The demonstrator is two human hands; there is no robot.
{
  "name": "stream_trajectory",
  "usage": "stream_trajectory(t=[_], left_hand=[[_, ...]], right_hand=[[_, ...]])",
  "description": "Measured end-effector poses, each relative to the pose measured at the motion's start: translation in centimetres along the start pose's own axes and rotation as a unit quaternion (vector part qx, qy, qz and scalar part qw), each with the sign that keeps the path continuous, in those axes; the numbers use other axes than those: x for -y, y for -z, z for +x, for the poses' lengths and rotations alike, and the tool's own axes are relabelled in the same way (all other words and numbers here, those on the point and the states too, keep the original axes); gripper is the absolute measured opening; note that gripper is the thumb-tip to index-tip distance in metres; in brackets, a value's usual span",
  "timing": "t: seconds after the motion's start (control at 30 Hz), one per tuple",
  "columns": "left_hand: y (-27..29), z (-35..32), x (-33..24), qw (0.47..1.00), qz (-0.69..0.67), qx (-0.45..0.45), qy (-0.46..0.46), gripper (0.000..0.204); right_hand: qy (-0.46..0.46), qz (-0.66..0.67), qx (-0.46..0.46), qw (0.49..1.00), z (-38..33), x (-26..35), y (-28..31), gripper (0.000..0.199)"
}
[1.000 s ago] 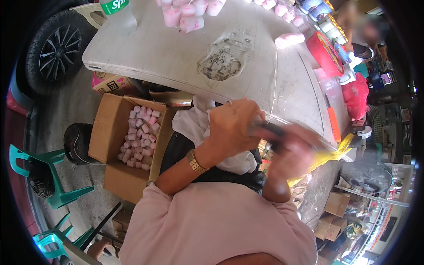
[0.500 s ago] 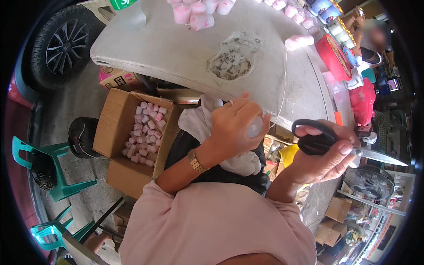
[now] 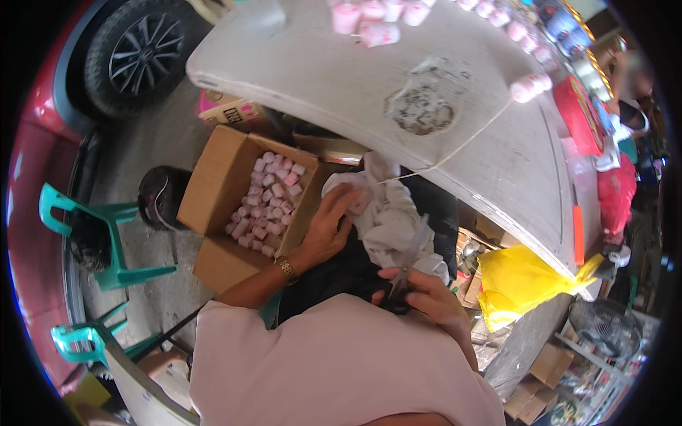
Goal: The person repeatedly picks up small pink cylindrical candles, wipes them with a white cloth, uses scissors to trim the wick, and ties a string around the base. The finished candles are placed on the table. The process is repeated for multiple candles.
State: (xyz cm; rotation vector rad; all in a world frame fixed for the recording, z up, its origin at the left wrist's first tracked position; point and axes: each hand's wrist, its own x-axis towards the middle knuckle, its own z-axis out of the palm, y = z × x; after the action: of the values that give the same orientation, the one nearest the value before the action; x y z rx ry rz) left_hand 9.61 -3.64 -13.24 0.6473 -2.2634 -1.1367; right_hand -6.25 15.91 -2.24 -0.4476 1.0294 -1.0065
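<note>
My left hand is closed on a small pink-and-white candle, over a crumpled white cloth on my lap. A pale cord runs from near that candle across the table edge to a pair of joined-looking pink-and-white candles on the table. In my right hand are scissors, held low over my lap with the blades pointing up and away, across the cloth. The blades are blurred, and part of the handles is hidden by my fingers.
Left of my lap stands an open cardboard box of similar candles. More candles sit on the white table, beside a red round lid. A yellow bag hangs at right, near an orange-handled tool. Green chairs stand left.
My left hand has moved down and left with the candle, drawing the cord slantwise over the table edge. My right hand has brought the scissors in from the right to my lap.
</note>
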Motion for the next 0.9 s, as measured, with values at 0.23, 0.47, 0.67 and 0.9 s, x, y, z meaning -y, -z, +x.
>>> stream_trajectory(t=[0.23,0.47,0.67,0.9], left_hand=[[-0.5,2.6,0.6,0.997,0.076,0.008,-0.033,0.049],[-0.1,3.3,1.7,0.999,0.009,0.035,-0.030,0.042],[6.8,3.6,-0.8,0.862,-0.469,0.131,0.140,0.033],[10.3,5.0,-5.4,0.773,-0.611,0.158,0.062,0.077]], right_hand=[[-0.006,-0.077,0.135,0.988,1.6,-0.2,3.1,0.056],[0.035,-0.029,0.064,0.997,0.2,-0.6,2.8,0.051],[0.102,-0.005,0.002,0.995,-0.5,-0.8,3.9,0.058],[0.150,-0.265,-0.027,0.952,0.9,0.5,2.5,0.087]])
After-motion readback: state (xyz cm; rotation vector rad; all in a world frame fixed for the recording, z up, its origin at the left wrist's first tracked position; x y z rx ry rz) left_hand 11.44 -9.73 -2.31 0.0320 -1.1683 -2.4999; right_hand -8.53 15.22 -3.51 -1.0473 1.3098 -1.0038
